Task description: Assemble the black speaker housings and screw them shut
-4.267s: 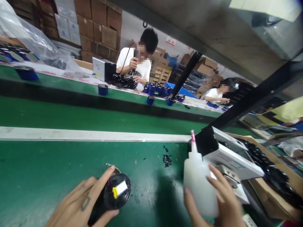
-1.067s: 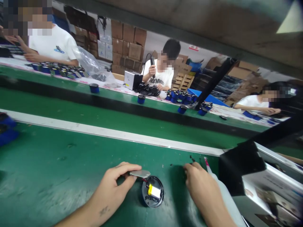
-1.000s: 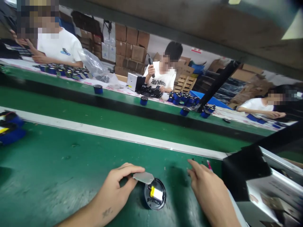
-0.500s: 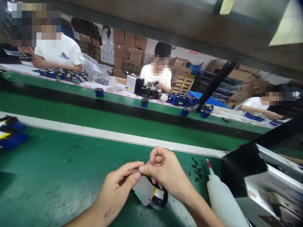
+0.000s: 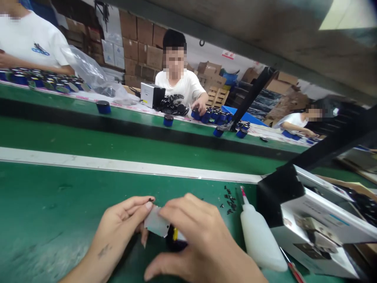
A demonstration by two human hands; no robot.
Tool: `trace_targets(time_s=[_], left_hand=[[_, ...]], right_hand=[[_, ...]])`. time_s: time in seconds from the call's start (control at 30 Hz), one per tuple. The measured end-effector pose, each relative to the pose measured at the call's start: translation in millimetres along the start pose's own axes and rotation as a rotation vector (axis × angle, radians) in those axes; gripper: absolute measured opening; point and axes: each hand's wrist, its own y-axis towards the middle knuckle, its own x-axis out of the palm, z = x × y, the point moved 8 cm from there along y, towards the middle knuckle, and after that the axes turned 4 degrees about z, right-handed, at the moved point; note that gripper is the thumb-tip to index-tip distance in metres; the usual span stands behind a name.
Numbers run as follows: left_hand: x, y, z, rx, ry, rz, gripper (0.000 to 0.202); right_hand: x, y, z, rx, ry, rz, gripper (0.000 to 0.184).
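My left hand is closed in a pinch, with a tiny black part showing at the tips of thumb and index finger. Right beside those fingertips is a thin, light grey plate with small holes near its edge. My right hand arches over the work, thumb spread wide from the fingers, its fingertips by the plate's upper right edge. Partly hidden below it sits a dark round housing with a yellow-and-white piece inside. Whether the plate touches either hand I cannot tell.
Several small black parts lie on the green bench to the right. Nearby are a white squeeze bottle, a red-handled screwdriver and an open white box. Across the belt, co-workers sit behind blue round units.
My right hand has left the pinch beside my left fingertips and spread over the housing. The grey plate is tilted differently. Across the belt, a co-worker's hand has reached to the blue units.
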Motion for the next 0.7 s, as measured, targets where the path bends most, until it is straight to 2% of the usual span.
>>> trace_targets(time_s=[0.03, 0.1, 0.17, 0.23, 0.33, 0.43, 0.57, 0.7], left_hand=[[2.8, -0.8, -2.5, -0.049, -0.051, -0.02, 0.035], [7.1, -3.0, -5.4, -0.117, -0.134, -0.053, 0.031], [8.5, -4.4, -5.6, -0.124, -0.144, -0.077, 0.029], [5.8, -3.9, -2.2, -0.048, -0.04, -0.076, 0.027], [-0.4, -2.5, 3.9, 0.114, 0.157, -0.041, 0.02], [-1.1, -2.4, 2.6, 0.179, 0.211, -0.052, 0.015], [3.1, -2.8, -1.3, 0.221, 0.216, -0.116, 0.015], [3.9, -2.0, 1.3, 0.27, 0.275, -0.129, 0.015]], right_hand=[[3.1, -5.7, -6.6, -0.091, -0.098, -0.021, 0.024], [6.7, -15.4, -10.7, -0.173, -0.223, 0.006, 0.011], [6.5, -22.1, -6.3, -0.16, -0.186, 0.068, 0.018], [0.0, -26.7, 7.3, -0.049, -0.069, 0.169, 0.022], [-13.6, -33.1, 37.8, 0.229, 0.081, 0.329, 0.02], [-15.4, -34.5, 56.3, 0.435, 0.165, 0.322, 0.013], [-11.8, -32.0, 59.7, 0.517, 0.256, 0.289, 0.015], [-4.3, -33.4, 62.0, 0.562, 0.338, 0.253, 0.015]])
